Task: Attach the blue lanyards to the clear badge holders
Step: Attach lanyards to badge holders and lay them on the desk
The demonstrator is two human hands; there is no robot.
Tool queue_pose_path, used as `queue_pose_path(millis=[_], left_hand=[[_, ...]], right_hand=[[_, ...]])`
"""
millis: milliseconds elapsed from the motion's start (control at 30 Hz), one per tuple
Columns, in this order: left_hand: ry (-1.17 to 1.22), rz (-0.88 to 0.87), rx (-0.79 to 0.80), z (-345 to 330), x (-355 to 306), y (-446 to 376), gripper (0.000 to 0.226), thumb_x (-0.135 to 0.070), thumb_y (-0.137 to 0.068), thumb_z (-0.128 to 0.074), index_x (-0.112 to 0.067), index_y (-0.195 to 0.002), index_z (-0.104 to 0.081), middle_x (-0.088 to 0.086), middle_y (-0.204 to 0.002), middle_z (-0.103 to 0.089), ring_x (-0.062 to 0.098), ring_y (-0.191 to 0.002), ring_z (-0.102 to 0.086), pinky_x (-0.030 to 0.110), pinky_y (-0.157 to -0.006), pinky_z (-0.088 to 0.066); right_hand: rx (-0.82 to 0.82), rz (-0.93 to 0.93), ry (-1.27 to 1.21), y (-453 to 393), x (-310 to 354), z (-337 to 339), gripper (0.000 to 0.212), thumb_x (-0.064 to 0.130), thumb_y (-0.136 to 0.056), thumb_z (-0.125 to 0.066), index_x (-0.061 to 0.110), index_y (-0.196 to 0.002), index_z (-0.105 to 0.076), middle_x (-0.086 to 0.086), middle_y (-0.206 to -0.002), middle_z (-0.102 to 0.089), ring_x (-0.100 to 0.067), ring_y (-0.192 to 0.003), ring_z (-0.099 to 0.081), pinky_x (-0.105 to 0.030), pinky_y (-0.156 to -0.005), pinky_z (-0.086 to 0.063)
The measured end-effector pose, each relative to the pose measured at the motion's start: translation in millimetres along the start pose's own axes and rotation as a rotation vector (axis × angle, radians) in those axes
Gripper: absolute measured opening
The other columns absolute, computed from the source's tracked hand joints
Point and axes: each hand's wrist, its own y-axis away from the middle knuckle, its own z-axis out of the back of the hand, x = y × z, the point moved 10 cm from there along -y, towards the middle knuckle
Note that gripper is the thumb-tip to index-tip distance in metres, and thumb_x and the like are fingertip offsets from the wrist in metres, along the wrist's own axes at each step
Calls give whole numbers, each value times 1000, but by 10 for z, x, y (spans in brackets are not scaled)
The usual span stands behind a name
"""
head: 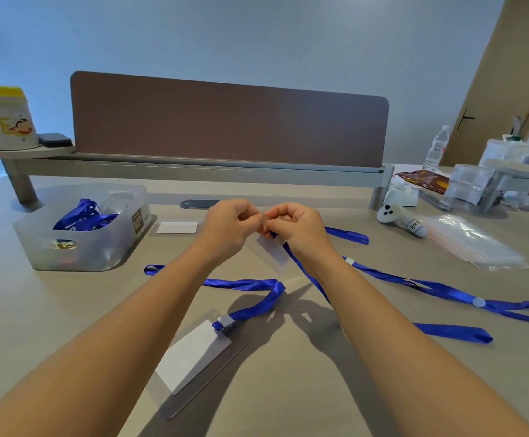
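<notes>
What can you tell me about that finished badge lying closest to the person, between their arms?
The finished badge holder is a clear, flat plastic sleeve with a white card inside, lying slanted on the desk. At its upper corner a grey clip joins it to a blue lanyard, which loops away to the left. Neither hand touches it.

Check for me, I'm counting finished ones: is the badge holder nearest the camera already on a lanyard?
Attached: the blue lanyard's grey clip sits on the badge holder's top edge.
</notes>
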Motion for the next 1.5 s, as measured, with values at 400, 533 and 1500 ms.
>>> queue_pose_path(millis=[400,533,1500], left_hand=[[147,13,-59,172,165,-92,10,-5,-80,-57,-5,-90,-58,11,-95,-62,23,-91,-58,24,-74,-48],[74,-2,-174,331,308,-136,8,-5,-83,-54,-5,-88,-60,5,-87,-59,17,-82,-55,13,-66,-42],[-706,409,545,-494,1817,116,52,-55,-86,-29,-17,-122,-34,11,-142,-35,33,-132,-25,52,-109,-21]], right_hand=[[59,-190,-30,-197,-164,-57,13,23,-89,-55,16,-80,-49,-3,-65,-57,-11,-48,-48,-19,-50,-44],[143,-261,76,-202,-394,-45,16,23,-88,-55,15,-74,-53,-2,-61,-55,-11,-48,-42,-18,-48,-38],[191,-515,1036,-327,-1660,-33,60,47,-88,-34,16,-139,-31,-9,-151,-27,-34,-141,-17,-54,-114,-19]])
